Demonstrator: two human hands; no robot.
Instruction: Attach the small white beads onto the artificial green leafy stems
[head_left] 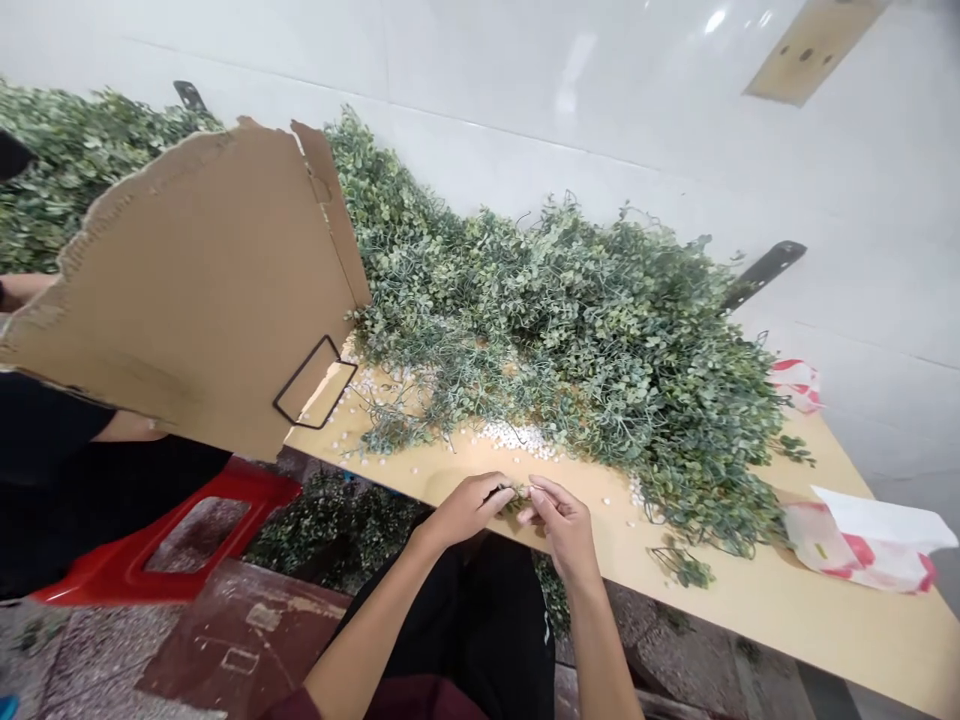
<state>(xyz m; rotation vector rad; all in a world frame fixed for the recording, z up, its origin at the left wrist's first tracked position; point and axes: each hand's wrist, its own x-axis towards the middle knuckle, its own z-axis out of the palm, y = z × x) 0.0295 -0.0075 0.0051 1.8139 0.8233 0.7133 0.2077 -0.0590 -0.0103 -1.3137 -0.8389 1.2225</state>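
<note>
At the near table edge, the left hand and right hand pinch a small sprig between them; a slipping grip could drop it among the loose white beads just beyond.

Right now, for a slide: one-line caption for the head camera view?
Left hand and right hand pinch a green sprig at the table edge, below a heap of leafy stems.

A workshop, with artificial greenery heaped on a long table.
</note>
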